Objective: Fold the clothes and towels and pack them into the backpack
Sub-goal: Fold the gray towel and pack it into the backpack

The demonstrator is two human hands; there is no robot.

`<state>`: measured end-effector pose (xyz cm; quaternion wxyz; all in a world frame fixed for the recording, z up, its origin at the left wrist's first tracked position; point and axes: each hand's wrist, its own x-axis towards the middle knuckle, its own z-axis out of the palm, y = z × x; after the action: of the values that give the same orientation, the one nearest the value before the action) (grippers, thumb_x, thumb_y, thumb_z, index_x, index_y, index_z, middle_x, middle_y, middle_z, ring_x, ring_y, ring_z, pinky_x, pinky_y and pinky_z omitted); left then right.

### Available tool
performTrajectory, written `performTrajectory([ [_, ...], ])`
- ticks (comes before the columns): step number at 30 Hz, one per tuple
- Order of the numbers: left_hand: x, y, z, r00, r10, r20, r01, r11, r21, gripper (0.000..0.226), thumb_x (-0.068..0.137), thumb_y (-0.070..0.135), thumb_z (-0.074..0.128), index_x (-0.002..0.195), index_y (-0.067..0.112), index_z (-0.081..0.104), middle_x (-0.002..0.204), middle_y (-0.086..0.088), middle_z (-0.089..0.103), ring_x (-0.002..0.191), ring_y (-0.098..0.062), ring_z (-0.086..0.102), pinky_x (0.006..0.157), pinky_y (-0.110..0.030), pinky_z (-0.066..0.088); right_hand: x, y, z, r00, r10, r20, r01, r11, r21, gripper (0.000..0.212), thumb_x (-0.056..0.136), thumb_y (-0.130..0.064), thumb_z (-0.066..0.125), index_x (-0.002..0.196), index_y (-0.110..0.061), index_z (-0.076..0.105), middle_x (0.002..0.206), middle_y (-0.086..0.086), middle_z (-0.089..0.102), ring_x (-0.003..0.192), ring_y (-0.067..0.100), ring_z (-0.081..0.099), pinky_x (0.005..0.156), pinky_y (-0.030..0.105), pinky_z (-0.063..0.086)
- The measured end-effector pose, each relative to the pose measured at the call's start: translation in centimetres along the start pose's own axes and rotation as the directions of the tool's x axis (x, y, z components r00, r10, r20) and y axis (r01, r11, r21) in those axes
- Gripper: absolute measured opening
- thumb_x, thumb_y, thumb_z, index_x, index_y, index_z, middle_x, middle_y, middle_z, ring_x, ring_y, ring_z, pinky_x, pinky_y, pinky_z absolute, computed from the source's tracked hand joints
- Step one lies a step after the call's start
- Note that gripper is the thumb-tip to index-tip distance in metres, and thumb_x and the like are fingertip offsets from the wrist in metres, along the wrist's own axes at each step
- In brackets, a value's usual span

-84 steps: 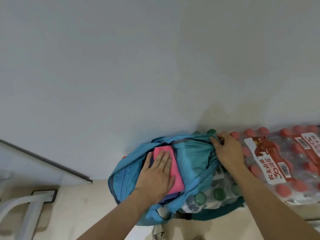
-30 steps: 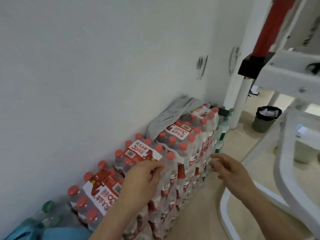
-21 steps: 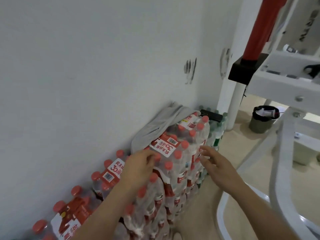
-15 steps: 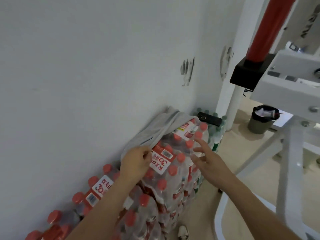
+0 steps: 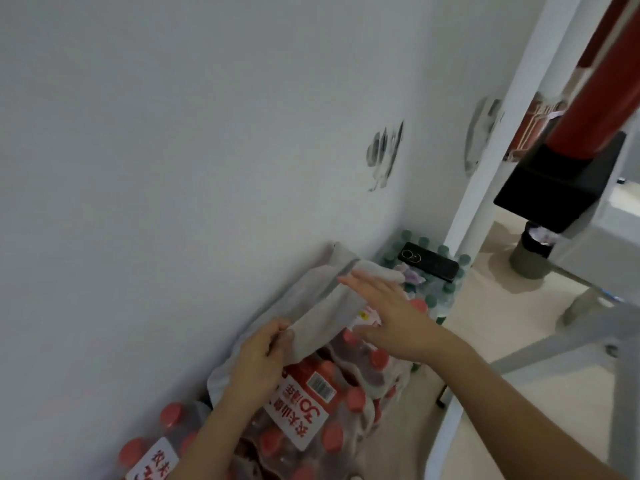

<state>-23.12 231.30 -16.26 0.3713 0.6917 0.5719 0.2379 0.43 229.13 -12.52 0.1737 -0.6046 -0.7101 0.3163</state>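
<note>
Room: plain white wall (image 5: 173, 150) on the left with dark smudge marks (image 5: 384, 154), running to a corner; beige floor (image 5: 485, 306) on the right. White metal frame (image 5: 588, 334) fills the right side, with a red padded roller (image 5: 602, 88) on a black bracket (image 5: 554, 188) up top.

Against the wall: shrink-wrapped packs of water bottles (image 5: 311, 420) with red caps and red-and-white labels, stacked in a row on the floor. Beyond them in the corner, a pack of green-capped bottles (image 5: 446, 289) with a black phone (image 5: 429, 263) lying flat on top.

Small dark bin (image 5: 533, 251) stands on the floor past the frame, with crumpled white stuff inside.

Task item: grey cloth (image 5: 322, 303) draped over the top of the red-cap packs, against the wall. Can't tell whether it's a garment or a towel. Backpack is out of frame.

Left hand (image 5: 259, 362): fingers pinched together on the near edge of the cloth, lifting it off the wrap.

Right hand (image 5: 388, 313): flat, fingers straight and apart, just above or on the cloth's far side; can't tell if it touches. Not gripping anything.
</note>
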Motion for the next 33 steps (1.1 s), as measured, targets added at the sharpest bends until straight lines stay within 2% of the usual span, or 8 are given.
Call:
performTrajectory([
  [4, 0.3, 3.8, -2.3, 0.997, 0.029, 0.075, -0.013, 0.978, -0.208, 0.027, 0.098, 0.015, 0.048, 0.085, 0.031, 0.065, 0.082, 0.008, 0.069, 0.076, -0.006, 0.064, 0.064, -0.016, 0.048, 3.4, -2.2, -1.5, 0.936, -0.184, 0.301, 0.171, 0.983, 0.07, 0.067, 0.087, -0.024, 0.062, 0.142, -0.044, 0.029, 0.154, -0.019, 0.017, 0.137, -0.004, 0.009, 0.112, 0.024, 0.015],
  [7, -0.3, 6.6, -3.6, 0.995, 0.026, 0.095, 0.0, 0.966, -0.26, 0.024, 0.097, 0.009, 0.048, 0.091, 0.021, 0.068, 0.086, 0.001, 0.071, 0.081, -0.017, 0.067, 0.067, -0.026, 0.052, 5.5, -3.2, -2.1, 0.841, -0.291, 0.456, 0.275, 0.956, 0.104, 0.02, 0.087, -0.024, 0.064, 0.103, -0.034, 0.059, 0.099, -0.017, 0.06, 0.086, -0.008, 0.051, 0.08, 0.02, 0.042],
  [18, -7.5, 6.1, -9.2, 0.954, -0.278, -0.113, 0.296, 0.934, 0.202, 0.02, 0.059, 0.008, 0.043, 0.073, 0.019, 0.052, 0.068, 0.001, 0.056, 0.063, -0.015, 0.054, 0.061, -0.037, 0.045, 11.3, -5.9, -7.6, 0.924, -0.323, 0.205, 0.048, 0.631, 0.774, 0.011, 0.078, -0.014, 0.068, 0.069, -0.009, 0.065, 0.064, 0.007, 0.059, 0.058, 0.016, 0.055, 0.055, 0.022, 0.045],
  [23, -12.8, 6.6, -12.2, 0.928, -0.312, -0.203, 0.208, 0.886, -0.414, 0.02, 0.073, -0.009, 0.06, 0.078, 0.009, 0.065, 0.081, -0.017, 0.064, 0.073, -0.026, 0.062, 0.064, -0.035, 0.05, 11.6, -6.7, -8.0, 0.974, -0.212, 0.083, 0.029, 0.478, 0.878, 0.023, 0.087, -0.002, 0.051, 0.066, -0.01, 0.057, 0.064, 0.008, 0.047, 0.057, 0.017, 0.044, 0.05, 0.025, 0.033],
  [24, -13.6, 6.8, -12.8, 0.914, -0.319, -0.249, 0.135, 0.821, -0.555, 0.009, 0.074, 0.004, 0.071, 0.082, 0.007, 0.067, 0.084, -0.02, 0.066, 0.075, -0.027, 0.063, 0.064, -0.033, 0.053, 11.5, -7.0, -8.2, 0.971, -0.227, 0.08, 0.038, 0.473, 0.88, 0.022, 0.087, -0.001, 0.048, 0.068, -0.009, 0.055, 0.065, 0.008, 0.044, 0.057, 0.017, 0.041, 0.048, 0.025, 0.03],
  [26, -15.1, 6.9, -14.1, 0.875, -0.342, -0.341, 0.033, 0.747, -0.664, 0.045, 0.057, 0.035, 0.088, 0.086, 0.007, 0.069, 0.085, -0.019, 0.067, 0.072, -0.026, 0.065, 0.062, -0.027, 0.054, 11.1, -7.9, -8.4, 0.958, -0.269, 0.103, 0.046, 0.497, 0.867, 0.024, 0.087, 0.001, 0.045, 0.069, -0.01, 0.056, 0.066, 0.006, 0.044, 0.058, 0.015, 0.044, 0.045, 0.023, 0.036],
  [30, -17.7, 7.6, -15.5, 0.809, -0.326, -0.489, 0.025, 0.851, -0.524, 0.048, 0.067, 0.06, 0.07, 0.067, 0.012, 0.066, 0.065, -0.009, 0.063, 0.058, -0.016, 0.057, 0.052, -0.02, 0.047, 9.5, -10.2, -8.3, 0.961, -0.278, -0.008, 0.201, 0.673, 0.712, 0.032, 0.085, 0.004, 0.055, 0.064, -0.018, 0.065, 0.066, 0.005, 0.052, 0.062, 0.015, 0.048, 0.051, 0.025, 0.044],
  [33, -20.8, 7.1, -16.6, 0.901, -0.213, -0.377, 0.021, 0.891, -0.453, 0.054, 0.068, 0.066, 0.069, 0.063, 0.012, 0.061, 0.06, -0.005, 0.057, 0.057, -0.012, 0.051, 0.05, -0.017, 0.041, 7.7, -12.0, -7.7, 0.933, -0.322, -0.157, 0.359, 0.828, 0.431, 0.021, 0.079, 0.004, 0.061, 0.073, -0.015, 0.067, 0.07, 0.009, 0.063, 0.067, 0.018, 0.054, 0.065, 0.03, 0.041],
])
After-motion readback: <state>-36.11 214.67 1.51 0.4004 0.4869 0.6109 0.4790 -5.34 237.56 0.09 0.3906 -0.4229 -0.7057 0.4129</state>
